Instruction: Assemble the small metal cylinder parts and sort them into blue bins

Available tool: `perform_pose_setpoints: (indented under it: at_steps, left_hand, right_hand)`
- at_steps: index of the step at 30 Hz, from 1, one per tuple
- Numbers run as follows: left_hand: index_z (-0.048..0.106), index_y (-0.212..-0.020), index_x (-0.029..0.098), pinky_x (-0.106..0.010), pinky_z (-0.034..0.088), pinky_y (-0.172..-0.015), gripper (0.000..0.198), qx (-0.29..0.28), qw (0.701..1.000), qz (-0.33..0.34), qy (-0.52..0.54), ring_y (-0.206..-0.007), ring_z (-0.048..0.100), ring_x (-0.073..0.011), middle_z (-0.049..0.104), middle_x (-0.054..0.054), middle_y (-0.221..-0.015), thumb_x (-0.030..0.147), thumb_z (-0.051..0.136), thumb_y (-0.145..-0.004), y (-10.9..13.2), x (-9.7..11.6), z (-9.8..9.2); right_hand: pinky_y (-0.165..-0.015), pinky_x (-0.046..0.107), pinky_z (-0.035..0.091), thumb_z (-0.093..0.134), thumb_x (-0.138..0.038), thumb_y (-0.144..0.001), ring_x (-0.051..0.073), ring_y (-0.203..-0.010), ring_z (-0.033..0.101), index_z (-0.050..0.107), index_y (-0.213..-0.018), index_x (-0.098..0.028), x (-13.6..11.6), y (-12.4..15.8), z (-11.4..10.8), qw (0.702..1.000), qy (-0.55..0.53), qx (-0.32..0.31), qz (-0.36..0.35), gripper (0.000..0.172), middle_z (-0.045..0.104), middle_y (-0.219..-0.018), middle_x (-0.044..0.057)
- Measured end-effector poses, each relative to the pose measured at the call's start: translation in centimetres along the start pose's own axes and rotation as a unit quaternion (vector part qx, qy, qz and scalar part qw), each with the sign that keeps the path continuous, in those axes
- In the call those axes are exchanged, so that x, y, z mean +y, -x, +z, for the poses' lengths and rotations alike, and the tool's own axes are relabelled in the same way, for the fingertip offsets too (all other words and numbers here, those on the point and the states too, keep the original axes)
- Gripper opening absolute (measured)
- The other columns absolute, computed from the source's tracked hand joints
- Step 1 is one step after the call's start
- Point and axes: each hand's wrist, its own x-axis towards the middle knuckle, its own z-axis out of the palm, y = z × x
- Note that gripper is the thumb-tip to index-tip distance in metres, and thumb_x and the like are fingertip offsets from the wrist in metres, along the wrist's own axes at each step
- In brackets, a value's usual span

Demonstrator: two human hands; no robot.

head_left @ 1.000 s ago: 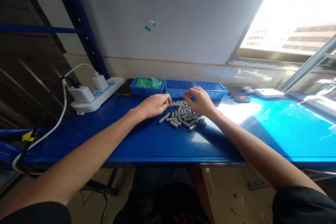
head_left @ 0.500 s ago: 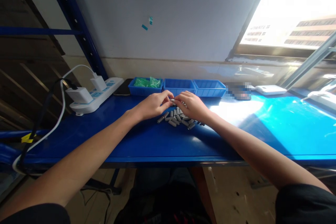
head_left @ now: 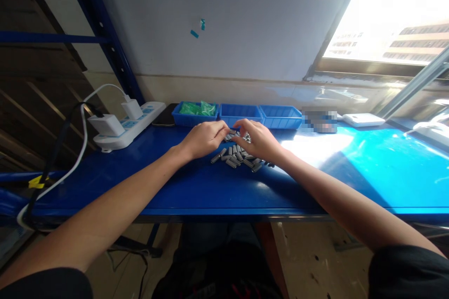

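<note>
A heap of small grey metal cylinders [head_left: 238,156] lies on the blue tabletop [head_left: 210,191], several of them loose at the near edge. Over the left side of the heap, my left hand [head_left: 206,139] has thumb and fingers pressed together; whatever is in the pinch is too small to make out. My right hand [head_left: 261,139] arches over the right side, its thumb and index finger apart with nothing visible between them. Part of the heap is hidden under the right palm. The fingertips of both hands are close to each other.
Behind the hands stand a blue bin with green plastic bags [head_left: 198,109], a middle blue bin [head_left: 242,112] and a right blue bin [head_left: 280,117]. A white power strip [head_left: 135,126] with plugs and a dark phone [head_left: 164,116] are at left; a white box [head_left: 363,120] is at right.
The fingertips, together over the heap before, have come apart. My right thumb and index finger have spread, and the left fingers have closed into a pinch.
</note>
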Motion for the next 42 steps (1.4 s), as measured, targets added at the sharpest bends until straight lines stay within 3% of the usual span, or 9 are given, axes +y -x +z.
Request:
perform_pose_setpoints:
  at_steps: [6,11,15,19,22,28,33,37,42]
  left_hand:
    - [0.061,-0.084,0.02,-0.026,0.045,-0.069,0.037,-0.018,1.0,0.0,0.009,-0.078,0.063,-0.0184,0.068,-0.005,-0.082,0.04,0.033,-0.096,0.01,0.01,-0.11]
    - [0.058,-0.106,0.022,-0.024,0.043,-0.062,0.031,-0.007,0.999,0.0,0.038,-0.07,0.062,-0.0164,0.067,-0.001,-0.079,0.045,0.046,-0.091,0.13,0.4,-0.07]
    - [0.058,-0.105,0.022,-0.024,0.043,-0.061,0.029,-0.004,0.999,0.009,0.031,-0.07,0.062,-0.0162,0.067,-0.001,-0.079,0.045,0.049,-0.09,0.16,0.56,0.1]
    - [0.061,-0.095,0.02,-0.025,0.043,-0.064,0.032,-0.003,1.0,0.007,0.008,-0.076,0.063,-0.0179,0.068,-0.004,-0.083,0.041,0.036,-0.095,0.12,0.39,0.3]
    - [0.06,-0.086,0.019,-0.025,0.044,-0.067,0.038,-0.011,1.0,0.002,0.0,-0.076,0.063,-0.0181,0.068,-0.005,-0.082,0.039,0.03,-0.097,0.09,0.25,0.42]
    - [0.06,-0.084,0.018,-0.025,0.044,-0.068,0.039,-0.018,1.0,0.0,0.01,-0.075,0.063,-0.0176,0.067,-0.005,-0.08,0.039,0.029,-0.097,0.13,0.31,0.26]
    - [0.057,-0.109,0.02,-0.023,0.042,-0.062,0.033,0.02,0.998,-0.001,0.054,-0.069,0.061,-0.0154,0.066,-0.001,-0.076,0.045,0.043,-0.093,0.15,0.54,0.3]
    - [0.058,-0.104,0.02,-0.023,0.042,-0.062,0.028,0.031,0.998,0.005,0.059,-0.067,0.06,-0.0143,0.065,0.0,-0.075,0.043,0.05,-0.09,0.16,0.78,0.53]
    - [0.058,-0.096,0.019,-0.024,0.042,-0.064,0.026,0.016,0.999,-0.01,0.046,-0.072,0.063,-0.0155,0.067,-0.002,-0.081,0.037,0.039,-0.096,0.23,0.66,0.79]
  right_hand:
    - [-0.077,0.032,0.04,0.053,-0.03,-0.091,0.02,-0.081,0.059,0.06,-0.096,-0.019,-0.29,0.06,0.11,1.0,0.012,0.006,-0.022,0.014,0.066,-0.081,0.004]
    - [-0.074,0.032,0.041,0.043,-0.029,-0.095,0.02,-0.078,0.058,0.06,-0.083,-0.018,-0.22,-0.02,0.26,1.0,0.018,0.012,0.006,0.024,0.065,-0.078,0.007]
    - [-0.071,0.031,0.04,0.038,-0.03,-0.097,0.019,-0.073,0.056,0.058,-0.074,-0.019,-0.16,-0.06,0.36,1.0,0.017,0.006,0.012,0.032,0.063,-0.071,0.006]
    - [-0.069,0.03,0.041,0.046,-0.033,-0.094,0.019,-0.073,0.058,0.059,-0.091,-0.018,-0.46,0.0,0.21,1.0,-0.005,0.016,0.018,0.02,0.063,-0.075,0.004]
    - [-0.07,0.029,0.041,0.056,-0.035,-0.088,0.019,-0.074,0.059,0.055,-0.107,-0.018,-0.65,0.08,0.06,1.0,-0.007,0.021,0.009,0.025,0.064,-0.078,0.003]
    - [-0.075,0.03,0.04,0.052,-0.03,-0.092,0.019,-0.08,0.059,0.059,-0.095,-0.018,-0.51,0.16,0.31,0.999,0.011,0.029,-0.016,0.014,0.065,-0.08,0.005]
    - [-0.072,0.03,0.039,0.039,-0.029,-0.097,0.02,-0.075,0.058,0.059,-0.083,-0.018,-0.3,0.02,0.44,0.999,0.032,0.022,0.011,0.027,0.064,-0.075,0.007]
    - [-0.068,0.03,0.037,0.034,-0.03,-0.098,0.018,-0.068,0.054,0.057,-0.075,-0.018,-0.28,-0.08,0.39,0.999,0.044,0.022,0.023,0.035,0.06,-0.068,0.005]
    - [-0.069,0.029,0.038,0.05,-0.034,-0.092,0.018,-0.074,0.059,0.058,-0.099,-0.018,-0.57,0.02,0.33,0.999,-0.007,0.036,0.027,0.019,0.064,-0.077,0.003]
